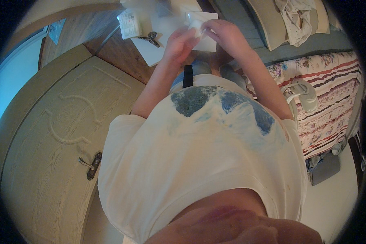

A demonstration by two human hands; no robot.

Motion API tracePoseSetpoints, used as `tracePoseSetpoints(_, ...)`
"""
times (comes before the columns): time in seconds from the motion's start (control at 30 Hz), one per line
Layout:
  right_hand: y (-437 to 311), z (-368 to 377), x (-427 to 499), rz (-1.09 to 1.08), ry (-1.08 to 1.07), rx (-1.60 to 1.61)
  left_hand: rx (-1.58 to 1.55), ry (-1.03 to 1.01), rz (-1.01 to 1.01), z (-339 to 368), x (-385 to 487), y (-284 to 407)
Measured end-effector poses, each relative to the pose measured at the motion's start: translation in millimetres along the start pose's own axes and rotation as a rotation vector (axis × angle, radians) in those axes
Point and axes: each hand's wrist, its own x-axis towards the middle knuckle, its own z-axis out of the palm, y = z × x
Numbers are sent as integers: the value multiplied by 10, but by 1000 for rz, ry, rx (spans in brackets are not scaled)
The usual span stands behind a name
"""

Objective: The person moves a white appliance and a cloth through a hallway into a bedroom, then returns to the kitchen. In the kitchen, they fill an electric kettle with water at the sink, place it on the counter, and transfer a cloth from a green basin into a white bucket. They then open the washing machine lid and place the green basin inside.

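Both of my hands are raised over a white table (174, 9) at the top of the view. My left hand (180, 44) holds a small, rounded white object (196, 25) between thumb and fingers. The bent fingers of my right hand (222, 31) pinch at its right edge. Glare and the fingers hide its details, so I cannot tell exactly what it is. Beneath the hands is a flat white square item (208, 45), partly covered by them.
Left of my hands are a dark patterned hair claw clip (152, 38) and a white package with printing (130, 25). A wooden door (58, 122) with a metal handle (91, 166) is at left. On the right are striped floral fabric (326, 119) and a white lamp-like device (305, 94).
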Motion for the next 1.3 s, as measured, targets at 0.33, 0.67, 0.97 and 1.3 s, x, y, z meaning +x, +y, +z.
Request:
tracePoseSetpoints(0.33, -56, 13, -19, -13, 102, -12, -1, 5, 13, -6, 5, 1)
tracePoseSetpoints(0.67, -42, 65, -46, 131, 11, 12, 39, 55, -1, -7, 1, -37)
tracePoseSetpoints(0.97, -43, 32, -79, 75, 186, 188, 2, -52, -31, -60, 1, -34)
tracePoseSetpoints(1.3, -95, -2, -46, -92, 220, 241, -77, -233, -109, -141, 46, -16)
